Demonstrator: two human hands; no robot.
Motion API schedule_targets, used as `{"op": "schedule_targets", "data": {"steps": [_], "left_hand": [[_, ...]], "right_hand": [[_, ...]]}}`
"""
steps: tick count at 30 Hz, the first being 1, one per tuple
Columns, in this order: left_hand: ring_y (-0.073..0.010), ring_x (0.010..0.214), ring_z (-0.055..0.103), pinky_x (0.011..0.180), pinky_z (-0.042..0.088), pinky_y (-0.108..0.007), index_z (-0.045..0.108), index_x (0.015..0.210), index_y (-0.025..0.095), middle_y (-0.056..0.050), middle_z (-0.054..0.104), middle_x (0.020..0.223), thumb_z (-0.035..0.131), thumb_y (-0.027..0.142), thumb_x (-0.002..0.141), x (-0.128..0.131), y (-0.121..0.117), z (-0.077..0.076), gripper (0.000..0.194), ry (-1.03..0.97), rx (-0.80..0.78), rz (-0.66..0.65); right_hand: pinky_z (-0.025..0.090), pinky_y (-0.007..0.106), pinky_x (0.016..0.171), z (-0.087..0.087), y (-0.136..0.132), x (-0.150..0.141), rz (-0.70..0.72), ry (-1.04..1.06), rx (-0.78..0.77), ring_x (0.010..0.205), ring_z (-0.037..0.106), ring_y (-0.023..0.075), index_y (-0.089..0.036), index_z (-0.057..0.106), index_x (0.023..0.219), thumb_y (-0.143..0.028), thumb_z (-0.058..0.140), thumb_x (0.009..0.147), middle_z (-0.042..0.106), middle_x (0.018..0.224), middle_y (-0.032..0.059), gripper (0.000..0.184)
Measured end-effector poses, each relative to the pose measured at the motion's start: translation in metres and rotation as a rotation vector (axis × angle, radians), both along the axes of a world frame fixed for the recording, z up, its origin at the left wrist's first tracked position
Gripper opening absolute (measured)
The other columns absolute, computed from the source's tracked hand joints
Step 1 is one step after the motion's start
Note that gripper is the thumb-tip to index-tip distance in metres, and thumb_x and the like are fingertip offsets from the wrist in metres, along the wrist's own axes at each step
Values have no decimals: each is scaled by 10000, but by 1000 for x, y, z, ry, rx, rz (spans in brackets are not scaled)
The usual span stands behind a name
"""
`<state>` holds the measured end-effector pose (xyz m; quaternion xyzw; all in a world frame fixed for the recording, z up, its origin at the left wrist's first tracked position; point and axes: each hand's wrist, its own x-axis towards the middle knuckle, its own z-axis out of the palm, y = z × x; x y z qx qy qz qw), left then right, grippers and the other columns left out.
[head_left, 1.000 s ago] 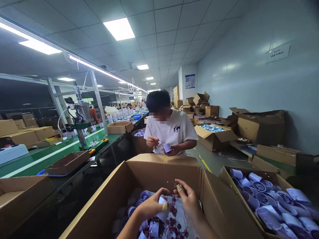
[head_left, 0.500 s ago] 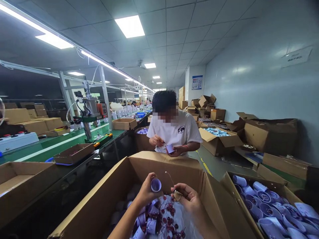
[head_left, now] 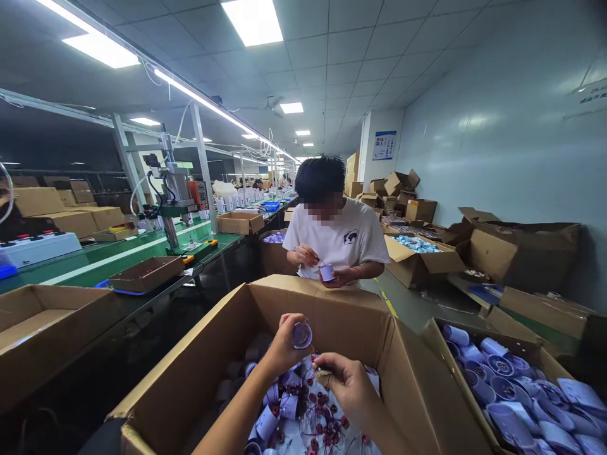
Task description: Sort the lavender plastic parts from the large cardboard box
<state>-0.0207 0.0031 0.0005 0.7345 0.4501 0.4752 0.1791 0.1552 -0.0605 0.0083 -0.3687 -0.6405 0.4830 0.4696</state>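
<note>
My left hand (head_left: 283, 347) is closed around a lavender plastic cup (head_left: 302, 336), its open mouth turned toward me. Just right of it, my right hand (head_left: 349, 382) pinches a small tan piece (head_left: 324, 378) with a thin wire that reaches toward the cup's rim. Whether the wire enters the cup I cannot tell. Both hands are over a large cardboard box (head_left: 327, 308). Below them lie more lavender cups (head_left: 267, 422) and a tangle of small dark-red parts with wires (head_left: 327, 424) on white sheeting.
Across the box a co-worker (head_left: 339, 237) in a white shirt handles a similar cup (head_left: 327, 272). A carton of lavender cups (head_left: 509, 370) stands at right. A green workbench (head_left: 199, 253) with a press machine (head_left: 173, 202) runs along the left.
My right hand has moved left with the tan piece, bringing its wire close to the cup. The cup's mouth faces me more directly. My view has tilted slightly down.
</note>
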Motion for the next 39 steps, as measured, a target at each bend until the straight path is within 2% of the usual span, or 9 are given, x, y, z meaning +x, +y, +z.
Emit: {"op": "schedule_targets", "data": {"steps": [6,12,18,21,25,29,33,36,39], "left_hand": [[-211,989,551,899,451,-359,549,981,206,-53,579,1045,666,27,502,4,0,-3,525,-46,-9,-69],[-178,882,582,795,480,-308,496,1012,193,-38,595,1012,642,50,545,4,-1,-6,509,-54,-69,-79],[-207,992,532,873,461,-369,449,1058,197,-77,534,1069,641,99,640,7,-7,-7,470,34,126,-105],[-226,1050,499,913,443,-409,415,1124,201,-103,507,1110,580,61,666,11,-10,-6,507,99,220,-120],[-246,1062,484,917,438,-423,420,1192,199,-118,506,1131,550,41,641,18,-14,-5,588,177,264,-81],[-254,990,507,863,441,-409,524,1040,195,-95,568,1039,626,99,604,26,-19,-3,458,234,270,-8],[-253,977,551,848,414,-402,513,973,201,-86,623,1010,617,137,605,32,-26,-2,388,239,286,38],[-237,1018,580,894,378,-398,483,991,208,-75,653,1036,551,97,598,37,-31,-1,414,237,341,-6],[-209,972,610,885,372,-378,475,982,211,-54,671,988,501,70,590,40,-34,1,417,226,400,-45]], "right_hand": [[506,312,735,-3,2,-1,-32,-65,27,778,652,221,-211,730,853,-291,661,725,723,834,46,166],[496,311,732,-2,2,-2,-6,-95,19,783,646,222,-205,714,811,-270,646,730,713,805,36,125],[492,293,709,-8,7,-5,-11,78,-90,780,625,194,-187,673,901,-393,650,751,694,818,36,255],[498,292,727,-10,10,-5,-35,149,-95,814,627,193,-182,646,937,-405,673,736,683,853,42,301],[499,309,787,-7,10,-1,-174,139,15,876,635,206,-192,595,969,-376,668,750,680,910,59,296],[502,325,757,-6,9,0,-343,-30,219,813,626,211,-197,623,889,-333,620,785,663,864,69,171],[501,371,813,-9,8,-4,-509,-165,425,915,602,241,-217,676,819,-234,619,765,610,944,86,80],[505,386,832,-12,7,-7,-559,-214,459,964,587,248,-228,688,803,-180,614,755,576,1014,94,100],[509,391,832,-12,5,-7,-556,-237,445,946,594,245,-223,691,783,-154,613,748,575,1044,99,109]]}}
